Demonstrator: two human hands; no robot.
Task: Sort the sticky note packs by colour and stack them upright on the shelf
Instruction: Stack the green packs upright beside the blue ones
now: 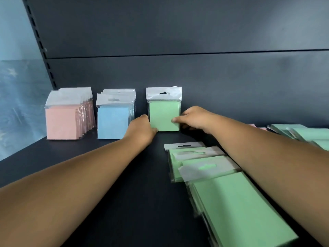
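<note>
A green sticky note pack (162,113) stands upright against the dark back panel of the shelf (124,175). My left hand (141,128) grips its lower left edge. My right hand (193,120) pinches its right side, thumb on the front face. To the left stand an upright row of blue packs (113,122) and, further left, an upright row of pink packs (62,123). Several green packs (213,179) lie flat in a loose pile at the front right, partly under my right forearm.
More green packs (306,134) lie flat at the far right, with a bit of pink (252,125) showing behind my right arm. A slotted upright (41,43) and a blue wall (16,86) bound the shelf on the left.
</note>
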